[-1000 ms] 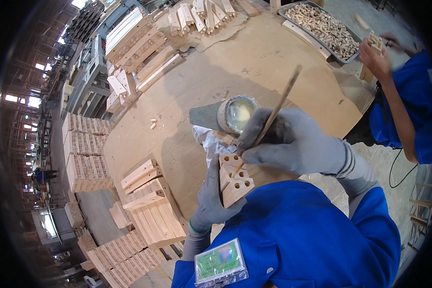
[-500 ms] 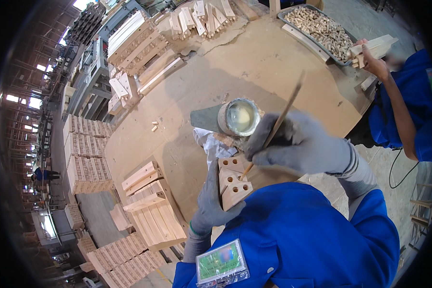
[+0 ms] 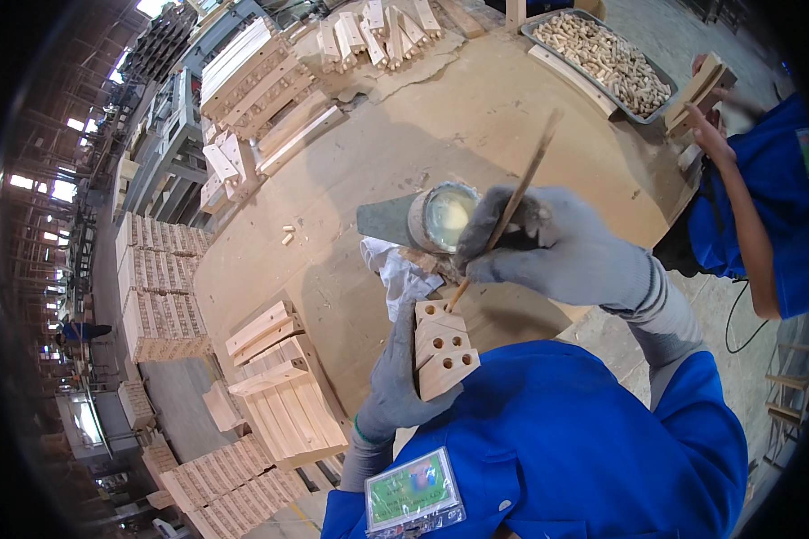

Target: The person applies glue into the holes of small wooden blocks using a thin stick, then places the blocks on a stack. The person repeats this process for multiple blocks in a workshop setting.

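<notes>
A pale wooden block [image 3: 443,349] with round drilled holes is gripped by the gloved left hand [image 3: 395,382]; a thin stick [image 3: 505,214] is pinched by the right hand [image 3: 557,244], tip at the top hole. A green rectangular badge [image 3: 411,491] hangs below the hands.

**Drilled block, stick and glue pot**

The block [image 3: 443,349] is pale wood, wedge-shaped, with several round holes in its upward face. It is held just below the frame's centre, tilted, off the desk. The stick [image 3: 511,208] is thin, long and brown, slanting from upper right down to lower left; its lower tip sits at the block's top hole. The pot [image 3: 442,218], round and filled with pale glossy liquid, stands on the desk just above the block, at centre frame.
</notes>
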Tool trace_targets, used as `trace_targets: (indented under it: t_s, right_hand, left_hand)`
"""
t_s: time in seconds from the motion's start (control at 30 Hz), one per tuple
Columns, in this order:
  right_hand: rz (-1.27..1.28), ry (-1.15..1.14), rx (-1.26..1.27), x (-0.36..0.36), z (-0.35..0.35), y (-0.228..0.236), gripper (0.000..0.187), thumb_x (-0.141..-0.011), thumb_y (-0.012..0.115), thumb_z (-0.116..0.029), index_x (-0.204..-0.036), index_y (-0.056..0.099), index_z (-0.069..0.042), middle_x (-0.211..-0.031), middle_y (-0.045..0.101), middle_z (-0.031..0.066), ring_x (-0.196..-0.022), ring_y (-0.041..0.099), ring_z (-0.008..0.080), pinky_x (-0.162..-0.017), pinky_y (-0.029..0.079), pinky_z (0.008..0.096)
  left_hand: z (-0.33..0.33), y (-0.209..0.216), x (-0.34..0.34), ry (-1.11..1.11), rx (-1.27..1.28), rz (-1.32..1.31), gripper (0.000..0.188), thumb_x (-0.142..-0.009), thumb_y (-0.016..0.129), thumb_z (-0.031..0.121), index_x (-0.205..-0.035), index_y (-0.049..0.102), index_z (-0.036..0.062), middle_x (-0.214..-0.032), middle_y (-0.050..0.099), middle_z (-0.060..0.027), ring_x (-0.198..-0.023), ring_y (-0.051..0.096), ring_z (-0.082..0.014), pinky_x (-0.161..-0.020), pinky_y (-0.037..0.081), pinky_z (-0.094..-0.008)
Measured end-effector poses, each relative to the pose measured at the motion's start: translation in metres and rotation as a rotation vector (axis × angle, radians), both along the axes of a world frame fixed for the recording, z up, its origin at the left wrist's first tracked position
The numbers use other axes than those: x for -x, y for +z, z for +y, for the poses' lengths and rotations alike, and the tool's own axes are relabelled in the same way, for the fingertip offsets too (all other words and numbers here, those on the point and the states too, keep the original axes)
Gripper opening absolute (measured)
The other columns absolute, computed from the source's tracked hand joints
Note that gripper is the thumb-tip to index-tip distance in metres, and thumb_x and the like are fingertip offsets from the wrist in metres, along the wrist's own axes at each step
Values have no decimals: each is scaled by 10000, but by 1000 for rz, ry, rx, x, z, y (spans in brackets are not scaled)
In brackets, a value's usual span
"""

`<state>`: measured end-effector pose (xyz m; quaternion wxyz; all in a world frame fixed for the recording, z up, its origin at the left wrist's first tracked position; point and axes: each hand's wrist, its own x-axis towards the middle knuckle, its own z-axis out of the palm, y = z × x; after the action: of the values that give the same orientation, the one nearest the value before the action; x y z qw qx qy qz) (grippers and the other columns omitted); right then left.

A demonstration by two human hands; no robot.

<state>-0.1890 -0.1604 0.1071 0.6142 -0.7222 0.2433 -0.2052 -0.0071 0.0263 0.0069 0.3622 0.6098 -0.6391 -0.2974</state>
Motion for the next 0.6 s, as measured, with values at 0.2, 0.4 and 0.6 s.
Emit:
trace_targets:
  t_s: [0.2,0.4,0.6]
  right_hand:
    - [-40,23,128,-10,-4,-10,201,-801,666,-170,-917,614,-14,-776,639,84,-746,622,160,-699,479,287]
    - [-10,-46,-116,-3,1,10,191,-773,736,-12,-914,608,9,-868,651,60,-869,625,129,-761,494,260]
    - [-309,80,-95,0,18,-22,288,-870,640,-64,-1134,570,26,-1044,635,117,-984,609,165,-841,485,280]
  left_hand:
    - [-3,2,-1,-28,-8,5,1054,-608,753,87,-1430,122,-101,-1256,525,-224,-1143,556,-284,-945,442,-359]
    - [-4,4,0,30,-87,198,1076,-592,769,98,-1443,131,-68,-1287,500,-208,-1184,518,-283,-984,409,-373]
    - [18,-3,-38,222,88,331,830,-773,657,196,-1433,197,-8,-1343,437,-192,-1227,478,-288,-1026,399,-418]
